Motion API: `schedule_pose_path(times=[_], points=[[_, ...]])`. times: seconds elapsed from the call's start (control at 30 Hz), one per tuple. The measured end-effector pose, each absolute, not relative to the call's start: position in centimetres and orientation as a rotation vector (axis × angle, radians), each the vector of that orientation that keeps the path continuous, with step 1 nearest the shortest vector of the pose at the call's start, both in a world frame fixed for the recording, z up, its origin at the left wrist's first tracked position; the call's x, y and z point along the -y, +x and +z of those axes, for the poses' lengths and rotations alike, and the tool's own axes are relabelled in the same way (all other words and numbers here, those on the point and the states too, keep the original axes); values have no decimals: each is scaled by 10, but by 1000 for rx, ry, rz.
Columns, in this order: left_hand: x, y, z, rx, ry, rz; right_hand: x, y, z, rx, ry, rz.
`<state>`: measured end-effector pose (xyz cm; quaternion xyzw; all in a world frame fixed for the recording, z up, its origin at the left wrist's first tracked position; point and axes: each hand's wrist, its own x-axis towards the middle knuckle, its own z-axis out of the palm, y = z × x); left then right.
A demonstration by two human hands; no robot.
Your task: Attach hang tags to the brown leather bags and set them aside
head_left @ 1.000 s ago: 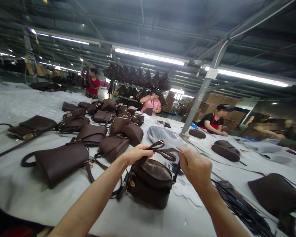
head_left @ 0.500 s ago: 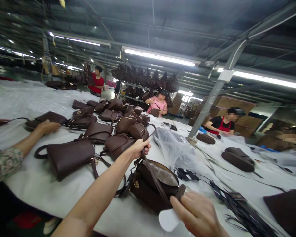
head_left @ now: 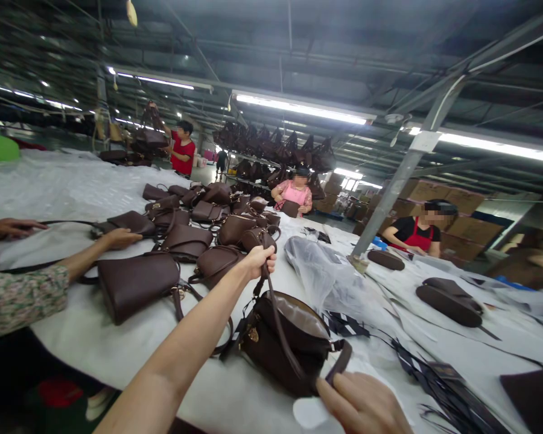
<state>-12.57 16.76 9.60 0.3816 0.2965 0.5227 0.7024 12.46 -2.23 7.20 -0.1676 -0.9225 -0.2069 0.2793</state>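
The open brown bag [head_left: 265, 358] lies in front of me, its lining showing upward and its long axis slanting from far left to near right. My left hand [head_left: 261, 261] is closed around its strap [head_left: 280, 330], raised just beyond and above the bag's far-left end. From there the strap slopes down across the bag's front to my right hand [head_left: 364, 401], which pinches it at the near-right corner. My right hand is nearer the bag's body, and the bag lies between the two. A white piece [head_left: 314, 415] is beside that corner, partly under my right hand. Beyond the bag is clear plastic wrapping [head_left: 319, 271]; to its left lies another brown handbag [head_left: 140, 283], and farther left reaches a co-worker's hand [head_left: 123, 239]. Black straps [head_left: 452, 395] lie to its right.
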Motion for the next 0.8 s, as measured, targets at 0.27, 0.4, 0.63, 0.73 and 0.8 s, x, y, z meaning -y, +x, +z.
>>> schedule_pose_path(times=[0.27,0.4,0.63,0.73,0.8], points=[[-130,-118,114,-575,1309,866,5,135,96,2210,-1136,812],[-127,-113,118,-523,1274,900,-3,82,97,2035,-1032,990],[-128,-126,120,-531,1276,861,-12,9,71,2032,-976,1269],[-124,-136,120,-621,1441,678,-28,30,85,2103,-1111,1146],[-122,-137,120,-670,1533,572,-44,50,104,2266,-1077,766]])
